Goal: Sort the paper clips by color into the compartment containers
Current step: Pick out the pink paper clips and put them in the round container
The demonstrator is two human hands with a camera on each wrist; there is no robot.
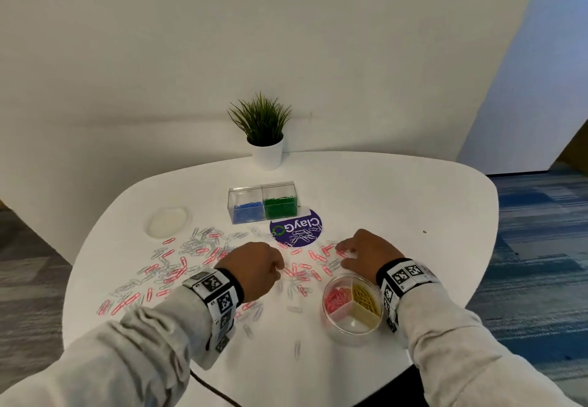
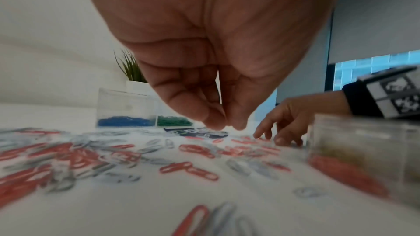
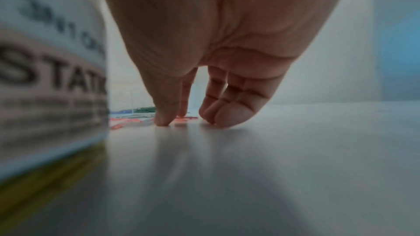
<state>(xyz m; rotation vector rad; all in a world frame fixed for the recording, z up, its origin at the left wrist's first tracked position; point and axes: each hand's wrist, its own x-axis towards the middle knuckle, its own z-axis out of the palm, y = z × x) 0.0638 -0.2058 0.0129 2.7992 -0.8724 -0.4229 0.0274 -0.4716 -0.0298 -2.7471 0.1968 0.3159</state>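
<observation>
Red and white paper clips (image 1: 178, 266) lie scattered over the white table (image 1: 413, 202). A round clear container (image 1: 351, 334) at the front right holds red clips (image 1: 335, 300) in one compartment and yellow clips (image 1: 366, 300) in another. My left hand (image 1: 278, 268) hovers just above the clips, its thumb and fingertips (image 2: 216, 123) pressed together with no clip showing between them. My right hand (image 1: 345, 255) rests its fingertips (image 3: 162, 120) on the table among red clips (image 3: 184, 118), just beyond the round container (image 3: 52, 78).
A clear rectangular box (image 1: 262, 188) at the back holds blue clips (image 1: 248, 212) and green clips (image 1: 280, 207). A purple round label (image 1: 313, 220) lies in front of it, a white round lid (image 1: 168, 221) to the left, and a potted plant (image 1: 265, 132) by the wall.
</observation>
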